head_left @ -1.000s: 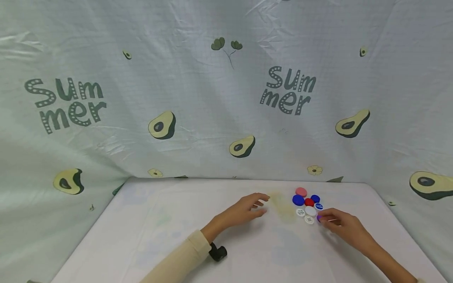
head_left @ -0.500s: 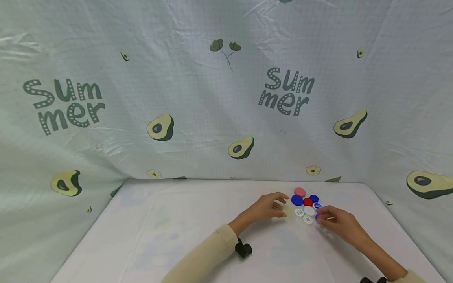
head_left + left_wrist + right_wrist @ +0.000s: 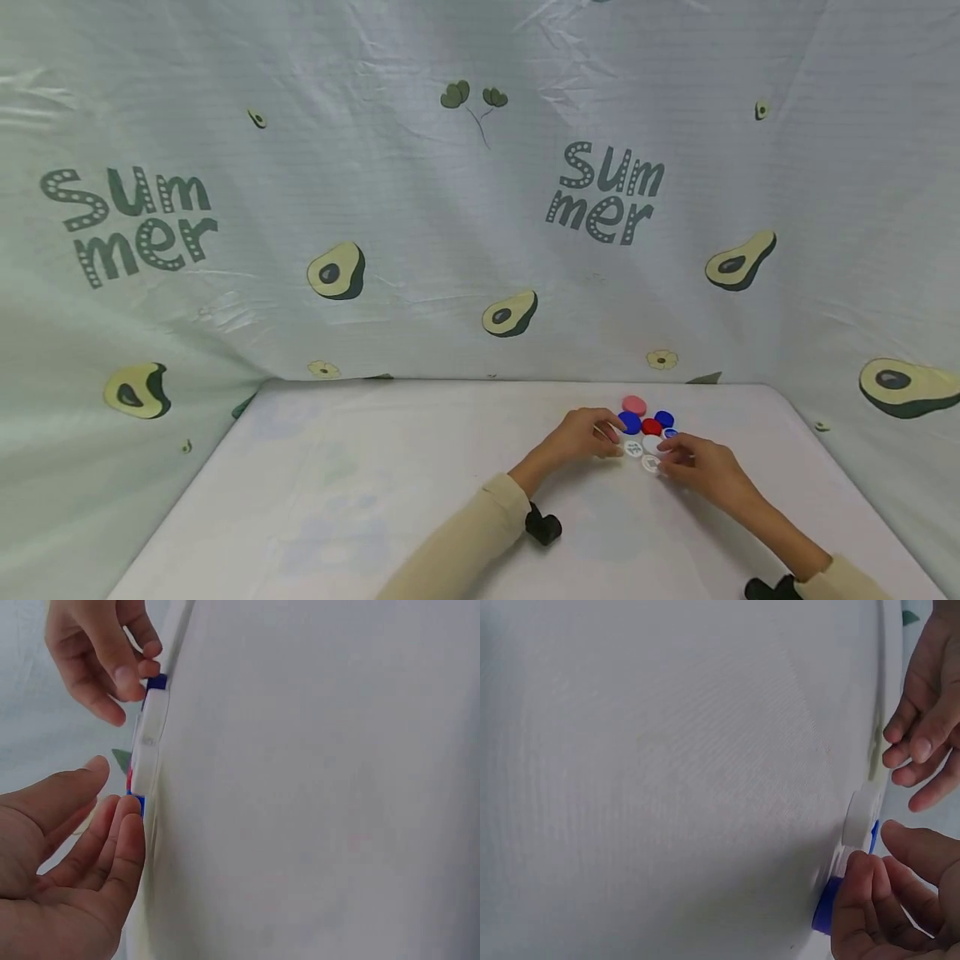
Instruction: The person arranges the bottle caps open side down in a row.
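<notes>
We see a cluster of bottle caps on the counter, lying between the two hands. The left hand is relaxed, its fingers gently curved and the thumb standing apart. Its fingertips come right up to the large blue cap — we cannot tell whether they touch it. The pink cap lies just beyond that hand, and a printed white cap is just beside its thumb.

The right hand is loosely curved too, thumb apart from the fingers. From its wrist we see a purple cap just beside the fingers — touching or not, we cannot say. By its fingertips are the plain white cap and a second printed cap. Farther out from that hand we find the red cap and the small blue cap.
</notes>
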{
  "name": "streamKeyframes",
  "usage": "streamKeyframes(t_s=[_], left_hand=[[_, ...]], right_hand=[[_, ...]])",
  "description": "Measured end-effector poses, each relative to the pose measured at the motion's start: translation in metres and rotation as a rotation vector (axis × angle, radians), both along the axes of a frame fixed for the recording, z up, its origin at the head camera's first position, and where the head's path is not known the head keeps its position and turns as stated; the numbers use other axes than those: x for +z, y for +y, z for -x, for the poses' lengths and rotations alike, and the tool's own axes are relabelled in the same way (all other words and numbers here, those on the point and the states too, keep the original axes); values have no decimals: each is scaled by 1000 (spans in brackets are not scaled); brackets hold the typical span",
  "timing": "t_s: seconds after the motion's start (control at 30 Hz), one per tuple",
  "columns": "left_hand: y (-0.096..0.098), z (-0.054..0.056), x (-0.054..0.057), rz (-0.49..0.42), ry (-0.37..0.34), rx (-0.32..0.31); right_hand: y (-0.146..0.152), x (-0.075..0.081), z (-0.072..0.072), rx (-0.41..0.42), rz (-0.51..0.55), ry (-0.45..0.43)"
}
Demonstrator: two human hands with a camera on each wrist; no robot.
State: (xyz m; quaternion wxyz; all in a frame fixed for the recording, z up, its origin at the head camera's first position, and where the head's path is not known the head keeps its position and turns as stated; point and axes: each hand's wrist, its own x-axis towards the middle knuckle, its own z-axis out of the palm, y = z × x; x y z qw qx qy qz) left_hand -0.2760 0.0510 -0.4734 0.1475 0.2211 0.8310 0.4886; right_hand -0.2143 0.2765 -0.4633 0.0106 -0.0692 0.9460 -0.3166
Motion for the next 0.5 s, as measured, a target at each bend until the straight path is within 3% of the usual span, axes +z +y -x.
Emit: streamKeyframes(t_s=[0.2, 0.5], left_hand=[[13, -11, -7, 12, -7, 1], [26, -21, 3, 115, 84, -12]], right_hand=[[3, -1, 0, -3, -38, 10], [-4, -1, 4, -6, -49, -45]])
